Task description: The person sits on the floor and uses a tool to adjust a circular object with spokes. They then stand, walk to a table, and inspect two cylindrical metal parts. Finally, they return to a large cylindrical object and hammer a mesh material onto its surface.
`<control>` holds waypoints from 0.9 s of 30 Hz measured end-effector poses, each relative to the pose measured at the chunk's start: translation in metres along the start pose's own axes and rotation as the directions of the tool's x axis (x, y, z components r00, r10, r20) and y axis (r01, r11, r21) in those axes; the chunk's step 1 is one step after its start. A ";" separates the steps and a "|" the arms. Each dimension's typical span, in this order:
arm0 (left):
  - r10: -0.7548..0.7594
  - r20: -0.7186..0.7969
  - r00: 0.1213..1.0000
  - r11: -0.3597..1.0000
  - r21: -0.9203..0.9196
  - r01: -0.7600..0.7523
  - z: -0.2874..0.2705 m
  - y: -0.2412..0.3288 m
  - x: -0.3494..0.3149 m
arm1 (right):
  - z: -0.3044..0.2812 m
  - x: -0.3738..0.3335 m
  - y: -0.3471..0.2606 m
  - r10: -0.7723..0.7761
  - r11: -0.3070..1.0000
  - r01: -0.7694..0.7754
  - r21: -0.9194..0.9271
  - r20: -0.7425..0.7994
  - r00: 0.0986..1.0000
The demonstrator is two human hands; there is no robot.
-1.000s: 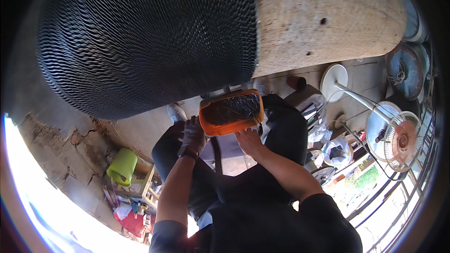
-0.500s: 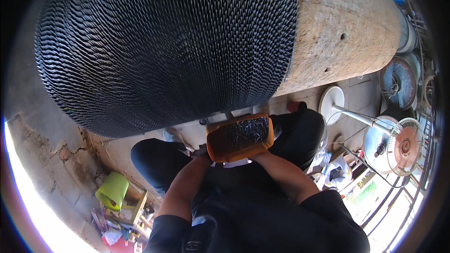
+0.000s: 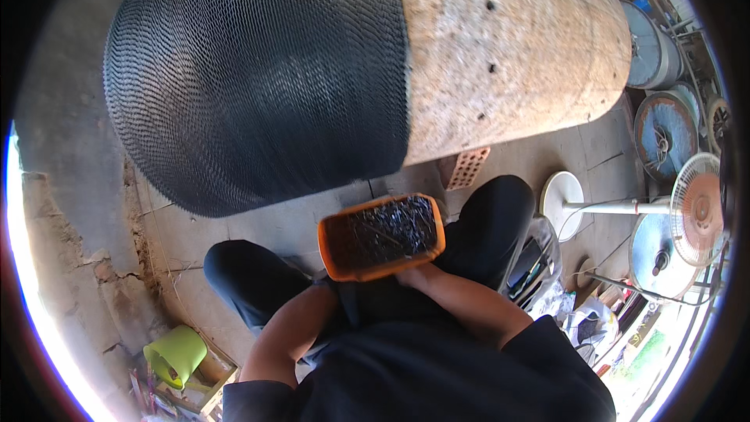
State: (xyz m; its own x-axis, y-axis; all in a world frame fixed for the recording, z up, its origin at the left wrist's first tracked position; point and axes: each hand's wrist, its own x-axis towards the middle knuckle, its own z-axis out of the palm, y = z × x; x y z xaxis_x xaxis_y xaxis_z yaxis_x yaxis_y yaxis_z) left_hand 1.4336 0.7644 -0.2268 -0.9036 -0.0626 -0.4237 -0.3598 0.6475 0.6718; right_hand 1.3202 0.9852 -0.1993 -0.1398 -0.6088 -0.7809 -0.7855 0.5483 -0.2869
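Observation:
An orange plastic tub (image 3: pixel 326 254) is held up between my knees, tilted so that its inside shows. Loose thin dark metal pins (image 3: pixel 394 228) lie mostly in its right part. My left hand (image 3: pixel 331 284), dark as if gloved, grips the tub's near left side, its fingers hidden. Under the near right edge, my right hand (image 3: pixel 419 273) supports the tub, with its fingers mostly out of sight beneath it. Beyond the tub lies a big drum, its left part covered in dense rows of dark metal pins (image 3: pixel 266 86), its right part bare wood (image 3: pixel 516 47) with several small holes.
A brick with holes (image 3: pixel 469 168) stands under the drum. To the right are a standing fan (image 3: pixel 698 209) lying over, metal drums (image 3: pixel 652 47) and plastic bags (image 3: pixel 587 320). At lower left sits a lime-green bucket (image 3: pixel 176 355) by a wooden frame (image 3: pixel 219 391); cracked wall runs beside it.
The view has shifted, so the big drum appears farther up and smaller. My hands still hold the tub, which now appears slightly farther left with more of its contents showing.

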 end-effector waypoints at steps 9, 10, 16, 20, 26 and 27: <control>0.141 0.147 0.979 0.943 0.281 -0.178 -0.032 0.010 -0.048 | -0.044 -0.148 -0.025 -0.143 0.941 0.335 0.037 -0.856 0.496; 0.142 0.177 0.974 0.929 0.315 -0.193 -0.038 0.015 -0.057 | -0.050 -0.180 -0.024 -0.086 0.932 0.352 0.083 -0.895 0.438; 0.354 0.066 0.933 0.824 0.451 -0.344 -0.083 0.072 -0.112 | 0.010 -0.269 0.032 0.430 0.895 0.154 0.418 -0.901 -0.053; 0.079 -0.141 0.987 0.926 0.377 -0.020 -0.100 0.129 -0.159 | 0.097 -0.255 0.112 0.795 0.555 -0.071 0.829 -0.553 -0.251; -0.021 -0.084 0.996 0.933 0.357 0.050 -0.121 0.147 -0.150 | 0.103 -0.244 0.128 0.826 0.548 0.073 0.833 -0.526 -0.202; -0.018 -0.086 0.996 0.933 0.358 0.048 -0.121 0.155 -0.149 | 0.092 -0.236 0.125 0.806 0.584 0.076 0.808 -0.564 -0.180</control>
State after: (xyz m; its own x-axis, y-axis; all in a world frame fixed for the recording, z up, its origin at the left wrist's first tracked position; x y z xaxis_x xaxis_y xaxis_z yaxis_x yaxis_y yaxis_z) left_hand 1.4840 0.7818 0.0143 -0.9139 -0.1394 -0.3814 -0.2953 0.8727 0.3888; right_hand 1.3102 1.2503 -0.1014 -0.9480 0.2276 0.2226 0.0183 0.7370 -0.6756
